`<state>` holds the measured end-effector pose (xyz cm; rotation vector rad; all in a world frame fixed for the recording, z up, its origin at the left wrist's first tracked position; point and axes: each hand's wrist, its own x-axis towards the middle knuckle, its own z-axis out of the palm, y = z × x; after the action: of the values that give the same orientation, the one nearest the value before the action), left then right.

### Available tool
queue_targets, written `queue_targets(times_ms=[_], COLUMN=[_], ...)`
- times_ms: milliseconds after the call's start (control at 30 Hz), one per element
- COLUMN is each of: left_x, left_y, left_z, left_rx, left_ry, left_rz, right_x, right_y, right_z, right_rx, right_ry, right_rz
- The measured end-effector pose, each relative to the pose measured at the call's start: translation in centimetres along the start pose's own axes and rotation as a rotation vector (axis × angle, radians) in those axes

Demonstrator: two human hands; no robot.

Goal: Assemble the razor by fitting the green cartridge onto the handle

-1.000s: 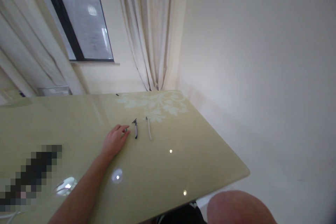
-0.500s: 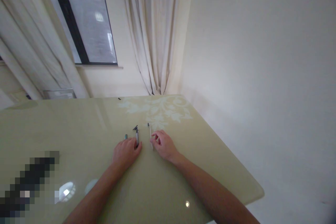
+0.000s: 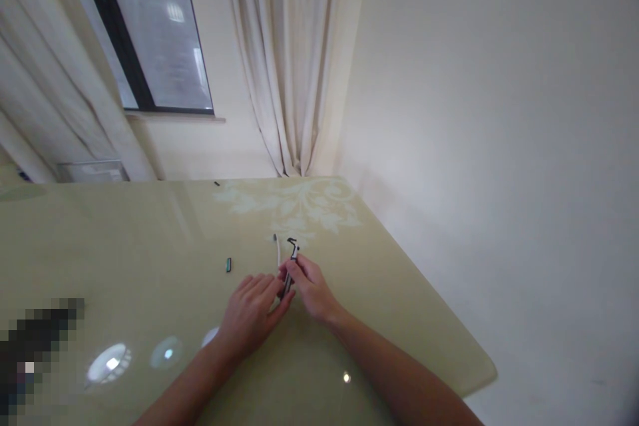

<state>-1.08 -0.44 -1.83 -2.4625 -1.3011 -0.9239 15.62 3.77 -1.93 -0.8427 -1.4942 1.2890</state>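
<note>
My left hand (image 3: 252, 313) is closed around the lower end of a slim black-and-silver razor (image 3: 288, 285), thumb and fingers pinching it. Higher on the same handle my right hand (image 3: 314, 289) grips with thumb and fingers. The razor's thin black head (image 3: 292, 241) points away from me, just above the table. Behind the hands lies a white toothbrush (image 3: 278, 251) with a dark bristle end, its lower part hidden by my fingers. To the left rests a small dark-and-green piece like a razor cartridge (image 3: 228, 265), apart from both hands.
The glossy pale green table (image 3: 399, 319) bears a white floral pattern and light reflections. A tiny dark piece (image 3: 216, 184) lies near its far edge. Curtains (image 3: 284, 66) and a window stand behind, a white wall (image 3: 474, 113) at right. A blurred-out dark patch covers the lower left.
My left hand has brought the razor rightward to my right hand, which has left the toothbrush and taken hold of the handle. The cartridge-like piece is now uncovered. The view has shifted slightly.
</note>
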Motion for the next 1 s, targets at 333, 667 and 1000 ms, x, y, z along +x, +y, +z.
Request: queue_targets(times_ms=[333,667,1000], left_x=[0.5,0.3,0.5], left_y=[-3.4,-2.6,-2.2], left_z=[-1.3,-1.6,-1.7], left_rx=[-0.759,-0.925,-1.0], left_ry=[-0.031,-0.101,-0.104], left_rz=[-0.538,-0.514,-0.547], right_x=[0.0,-0.4,-0.6], right_y=[-1.7,-2.2,-2.5], right_z=[-3.1,-3.5,-3.1], right_rx=[0.057,0.005,-0.029], right_ry=[-0.357,-0.46,-0.362], right_rz=[0.12,0.143,0.071])
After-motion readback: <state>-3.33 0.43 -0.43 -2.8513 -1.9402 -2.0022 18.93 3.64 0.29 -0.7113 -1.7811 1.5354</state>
